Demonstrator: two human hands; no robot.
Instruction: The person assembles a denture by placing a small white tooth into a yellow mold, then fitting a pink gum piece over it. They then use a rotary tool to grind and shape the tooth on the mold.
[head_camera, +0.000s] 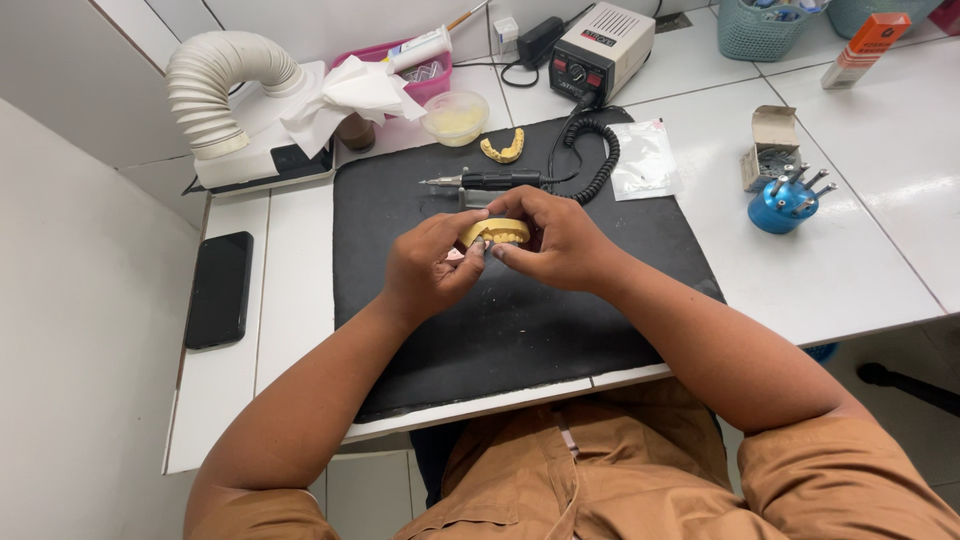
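Head view: left hand (428, 268) and right hand (562, 240) pinch a yellow plaster dental cast (494, 232) between them, probably brittle, best gripped by its base.

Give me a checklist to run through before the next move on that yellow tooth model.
1. Yellow tooth model held by both hands: ok.
2. Left hand and right hand over the black mat: ok.
3. Handpiece lying on the mat, untouched: ok.
4. Coiled cable apart from the hands: ok.
5. Second yellow arch apart, behind the handpiece: ok.
6. Grip firmness: cannot tell.
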